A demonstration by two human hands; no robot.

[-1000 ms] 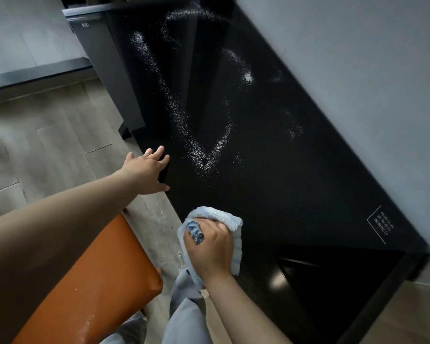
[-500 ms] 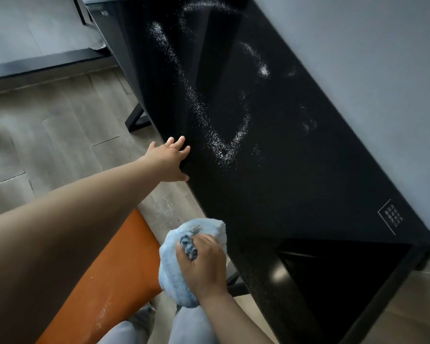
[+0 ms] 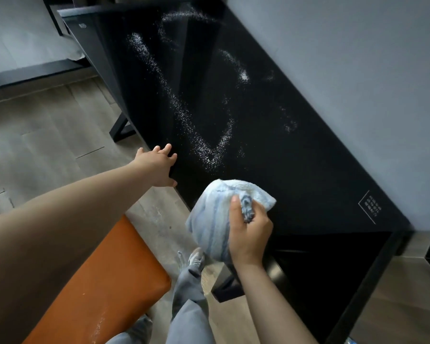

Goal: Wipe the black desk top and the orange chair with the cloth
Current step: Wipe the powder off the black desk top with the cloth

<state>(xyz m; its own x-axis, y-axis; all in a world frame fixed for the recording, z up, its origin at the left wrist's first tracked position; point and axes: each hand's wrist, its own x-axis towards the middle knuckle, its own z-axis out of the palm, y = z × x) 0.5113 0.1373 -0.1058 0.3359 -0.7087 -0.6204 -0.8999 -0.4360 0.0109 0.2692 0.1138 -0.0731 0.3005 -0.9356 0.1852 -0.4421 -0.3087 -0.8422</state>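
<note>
Holds the cloth (image 3: 209,214) in the right grip (image 3: 248,234), curled tight round a gathered wad with the thumb pressed into the folds. Probably bunches it so to make a thick pad for wiping and to stop loose corners from dragging. Carries it over the near edge of the counter (image 3: 296,175), partly above the black top and partly out above the floor (image 3: 47,145).

Reaches the left grip (image 3: 159,167) forward to the same edge, further along, flat and spread, holding nothing. Seems to rest there, maybe to steady the body for a long lean, though hard to confirm contact from this angle.

Has yet to reach the white powder (image 3: 204,145), lying in long streaks over the middle and far part of the counter, well apart from the cloth. Judging from the dark patch beside the cloth, works from the near end outward, so next needs a sweep toward the streaks with the pad pressed flat.

Stands just beside the chair (image 3: 104,281), at the left of the legs, with some white specks on the near part of the seat. Sensible to leave it for last, since pushing powder off the counter edge may drop more on seat and floor.
</note>
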